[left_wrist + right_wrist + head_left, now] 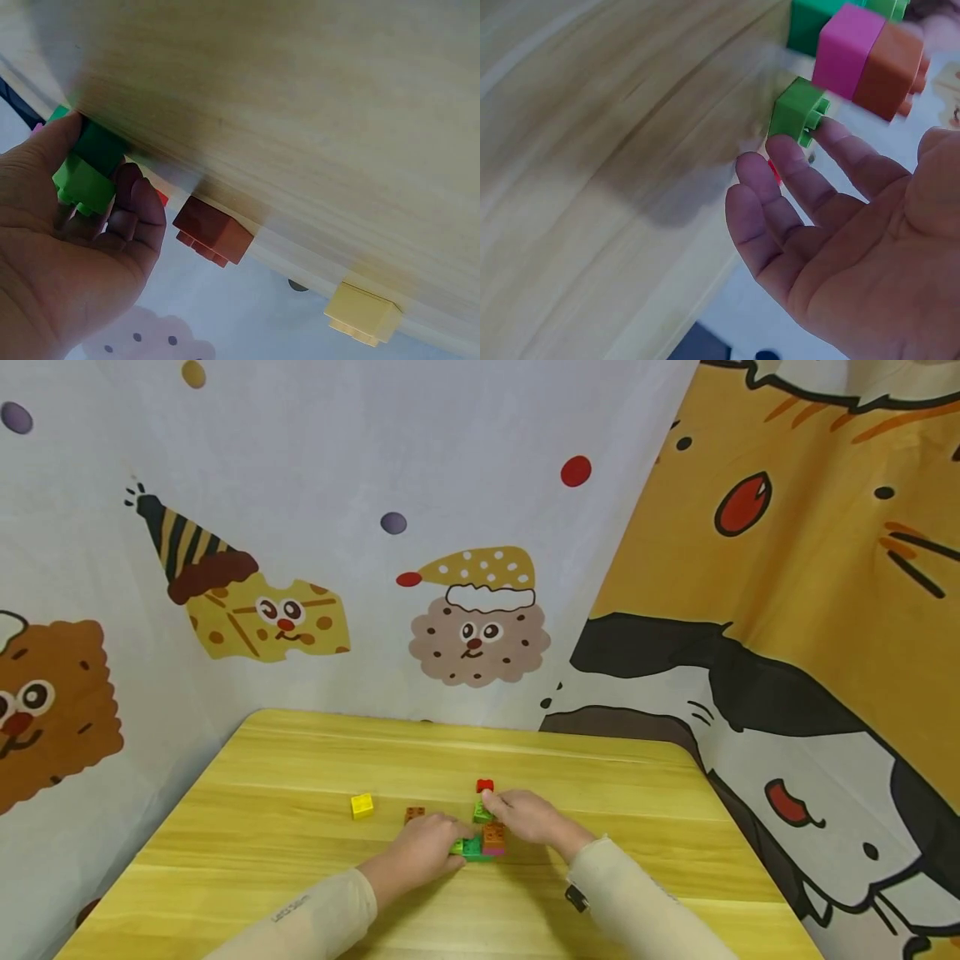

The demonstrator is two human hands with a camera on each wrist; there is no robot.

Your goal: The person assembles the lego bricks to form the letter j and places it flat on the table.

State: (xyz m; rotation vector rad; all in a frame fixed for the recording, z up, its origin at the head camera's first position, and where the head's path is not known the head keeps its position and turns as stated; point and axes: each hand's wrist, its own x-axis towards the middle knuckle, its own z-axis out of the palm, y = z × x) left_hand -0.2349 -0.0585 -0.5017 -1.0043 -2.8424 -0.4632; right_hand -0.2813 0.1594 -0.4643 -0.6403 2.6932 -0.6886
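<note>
My left hand [423, 847] grips a small stack of toy building bricks between thumb and curled fingers. At its base is a dark green brick [101, 146], topped at one end by a light green brick [84, 185]. A pink brick [845, 51] and an orange brick [889, 69] are stacked at the other end. Beyond the stack, my right hand [528, 816] reaches in with loosely bent fingers, fingertips right at a separate green brick [795, 109]. Just past those fingers sits a red brick [485, 785], mostly hidden in the right wrist view.
On the wooden table [300, 760], a brown brick [414, 814] stands just beyond the left hand. Farther left is a yellow brick [362, 806]. A printed cloth [322, 510] with cartoon figures hangs behind the table and along its sides.
</note>
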